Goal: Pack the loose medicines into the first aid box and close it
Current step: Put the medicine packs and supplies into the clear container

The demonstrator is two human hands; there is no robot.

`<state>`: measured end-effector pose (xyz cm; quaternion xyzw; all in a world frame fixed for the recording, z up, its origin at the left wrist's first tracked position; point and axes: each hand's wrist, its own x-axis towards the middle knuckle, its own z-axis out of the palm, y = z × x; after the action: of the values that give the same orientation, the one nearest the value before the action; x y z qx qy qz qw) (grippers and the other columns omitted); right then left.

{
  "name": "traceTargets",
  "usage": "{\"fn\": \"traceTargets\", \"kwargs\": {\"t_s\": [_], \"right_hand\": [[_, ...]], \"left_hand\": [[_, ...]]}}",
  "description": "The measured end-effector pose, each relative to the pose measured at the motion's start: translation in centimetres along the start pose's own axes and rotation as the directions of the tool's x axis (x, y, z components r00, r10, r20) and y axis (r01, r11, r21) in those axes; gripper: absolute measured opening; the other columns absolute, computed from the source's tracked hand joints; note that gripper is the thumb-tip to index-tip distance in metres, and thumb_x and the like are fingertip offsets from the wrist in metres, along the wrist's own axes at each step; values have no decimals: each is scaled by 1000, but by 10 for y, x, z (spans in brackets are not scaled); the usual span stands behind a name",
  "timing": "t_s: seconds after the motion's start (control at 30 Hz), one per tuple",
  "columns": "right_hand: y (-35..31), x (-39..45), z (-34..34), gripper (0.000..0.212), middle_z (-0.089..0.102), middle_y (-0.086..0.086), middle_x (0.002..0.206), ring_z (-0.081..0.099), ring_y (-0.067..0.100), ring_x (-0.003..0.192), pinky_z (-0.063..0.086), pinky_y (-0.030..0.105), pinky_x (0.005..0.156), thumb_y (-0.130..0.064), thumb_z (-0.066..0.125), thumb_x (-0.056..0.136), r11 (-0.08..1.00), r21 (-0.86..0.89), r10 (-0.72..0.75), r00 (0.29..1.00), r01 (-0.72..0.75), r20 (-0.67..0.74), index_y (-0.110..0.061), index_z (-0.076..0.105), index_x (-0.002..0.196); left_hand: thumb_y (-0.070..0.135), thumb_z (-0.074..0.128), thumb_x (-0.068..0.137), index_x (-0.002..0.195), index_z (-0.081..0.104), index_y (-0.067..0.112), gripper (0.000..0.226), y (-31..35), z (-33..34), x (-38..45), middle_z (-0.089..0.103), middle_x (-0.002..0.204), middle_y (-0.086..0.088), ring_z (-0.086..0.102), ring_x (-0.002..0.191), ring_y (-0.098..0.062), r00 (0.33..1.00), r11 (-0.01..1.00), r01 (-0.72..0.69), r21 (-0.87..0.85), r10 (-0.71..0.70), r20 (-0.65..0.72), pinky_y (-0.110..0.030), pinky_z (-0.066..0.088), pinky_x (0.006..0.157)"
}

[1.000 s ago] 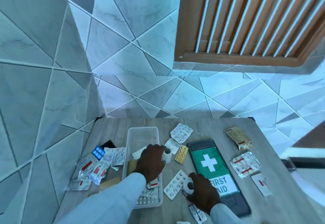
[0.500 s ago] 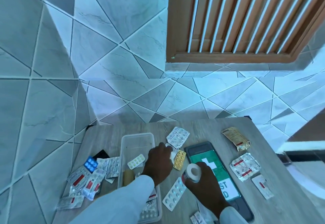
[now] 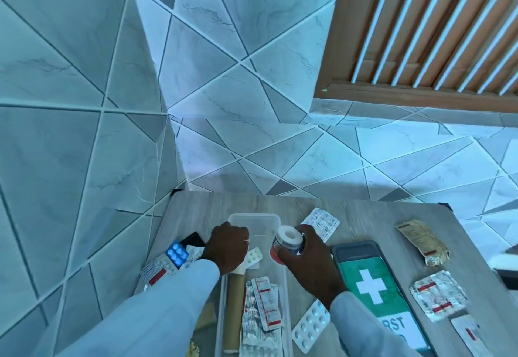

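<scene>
The clear first aid box point(image 3: 253, 217) lies open on the wooden table, with blister strips point(image 3: 262, 309) and a brown roll point(image 3: 235, 303) inside. My right hand point(image 3: 311, 264) holds a small bottle point(image 3: 286, 241) with a white cap and red label over the box's right wall. My left hand point(image 3: 227, 247) hangs curled over the box's far left part, beside a yellow pill strip point(image 3: 253, 255); what its fingers hold is hidden. The dark lid point(image 3: 372, 286) with a green first-aid label lies to the right of the box.
Loose packs lie around: a blue blister point(image 3: 176, 254) and red-marked strips point(image 3: 155, 269) on the left, a white blister point(image 3: 309, 326) at the front, a silver strip point(image 3: 321, 223) behind, a gold sachet point(image 3: 423, 241) and foil packs point(image 3: 438, 295) on the right. Tiled walls stand close behind and to the left.
My right hand lifted the bottle from the table near the lid and carried it left and forward to the box. My left hand shifted left across the box.
</scene>
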<state>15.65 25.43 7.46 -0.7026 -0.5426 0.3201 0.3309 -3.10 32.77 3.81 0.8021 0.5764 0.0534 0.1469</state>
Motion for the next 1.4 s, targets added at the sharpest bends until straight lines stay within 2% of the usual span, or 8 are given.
{"fn": "traceTargets", "kwargs": {"t_s": [0.17, 0.37, 0.5, 0.67, 0.87, 1.13, 1.27, 1.4], "right_hand": [[-5, 30, 37, 48, 65, 1, 95, 61, 19, 86, 52, 32, 73, -55, 67, 68, 981, -190, 37, 998, -28, 44, -20, 59, 101], [-21, 57, 77, 58, 66, 10, 104, 62, 29, 97, 52, 36, 79, -59, 61, 67, 921, -389, 60, 995, -27, 74, -13, 60, 103], [-28, 71, 88, 46, 57, 13, 114, 52, 32, 110, 47, 40, 86, -41, 64, 76, 741, -664, -40, 994, 97, 100, -9, 57, 109], [-27, 75, 108, 32, 60, 13, 103, 57, 36, 96, 46, 46, 78, -22, 67, 73, 535, -815, -190, 972, 223, 141, -8, 62, 102], [-33, 69, 128, 41, 46, 13, 123, 50, 35, 108, 49, 47, 80, -4, 47, 86, 682, -685, -137, 965, 256, 225, -14, 41, 126], [-17, 73, 125, 42, 58, 5, 134, 54, 27, 122, 42, 37, 104, -1, 45, 89, 819, -496, -151, 943, 288, 297, -16, 57, 126], [-14, 71, 114, 58, 41, -2, 151, 30, 20, 143, 26, 42, 115, -1, 44, 88, 742, -566, -157, 914, 359, 373, -24, 43, 142], [-17, 62, 101, 66, 35, 0, 154, 26, 20, 145, 23, 41, 119, 5, 42, 86, 825, -483, -128, 930, 292, 343, -21, 37, 146]], "left_hand": [[16, 47, 92, 114, 65, 15, 28, -12, 14, 8, 64, 118, -8, 48, 116, -32, 986, 935, -141, 327, 101, 136, -41, 35, 97], [11, 77, 60, 86, 76, 22, 28, -33, 10, -21, 73, 93, 1, 65, 91, -27, 993, 995, 4, 96, 7, -116, -44, 52, 77], [1, 70, 59, 78, 73, 19, 26, -69, 20, -49, 71, 84, -1, 65, 83, -26, 963, 993, 72, -96, -94, -254, -41, 54, 73], [13, 46, 63, 75, 69, 28, 30, -106, 35, -80, 67, 79, 8, 60, 80, -21, 940, 989, 133, -65, -147, -309, -36, 51, 64], [11, 43, 69, 79, 67, 24, 28, -106, 36, -95, 66, 80, 4, 52, 81, -18, 935, 975, 147, -169, -193, -298, -40, 53, 65], [-8, 68, 69, 75, 72, 11, 20, -87, 16, -110, 69, 79, -8, 64, 79, -31, 951, 962, 233, -145, -256, -174, -42, 51, 67], [2, 63, 73, 80, 71, 18, 19, -90, 18, -122, 69, 83, -2, 65, 83, -28, 952, 965, 218, -143, -243, -188, -39, 49, 71], [20, 53, 77, 96, 69, 21, 25, -98, 23, -133, 68, 97, 0, 64, 97, -26, 958, 949, 192, -248, -236, -160, -39, 52, 85]]}}
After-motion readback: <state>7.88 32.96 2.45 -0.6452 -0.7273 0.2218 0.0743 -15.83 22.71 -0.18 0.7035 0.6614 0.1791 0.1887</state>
